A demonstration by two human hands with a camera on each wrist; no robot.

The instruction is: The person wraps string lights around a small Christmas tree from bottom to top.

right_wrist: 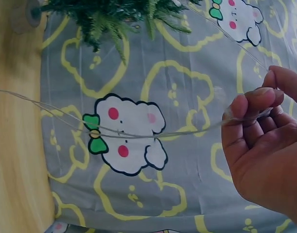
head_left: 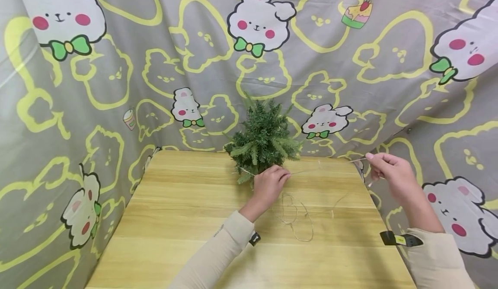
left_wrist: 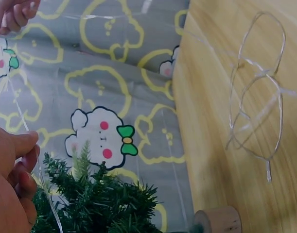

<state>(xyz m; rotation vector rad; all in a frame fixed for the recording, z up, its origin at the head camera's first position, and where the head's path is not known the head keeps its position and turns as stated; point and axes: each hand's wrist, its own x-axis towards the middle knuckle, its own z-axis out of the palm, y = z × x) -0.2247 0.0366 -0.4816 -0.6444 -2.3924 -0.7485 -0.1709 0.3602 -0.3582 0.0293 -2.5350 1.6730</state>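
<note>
A small green artificial pine tree (head_left: 258, 135) stands at the back of the wooden table, its round wooden base (left_wrist: 221, 221) showing in the left wrist view. At the tree's front, my left hand (head_left: 268, 183) pinches a thin clear wire (left_wrist: 280, 104), which looks like a fairy-light string, between thumb and fingertips. The wire crosses the lower branches on the left and runs rightward to my right hand (head_left: 394, 174). That hand, raised past the table's right edge, pinches the wire with thumb and forefinger. A further length hangs from its curled fingers down towards the table.
Loose loops of the wire lie on the wooden table (head_left: 218, 219) in front of the tree. A grey patterned curtain (head_left: 210, 77) with cartoon rabbits encloses the back and both sides. Black straps (head_left: 400, 239) sit at the sleeves.
</note>
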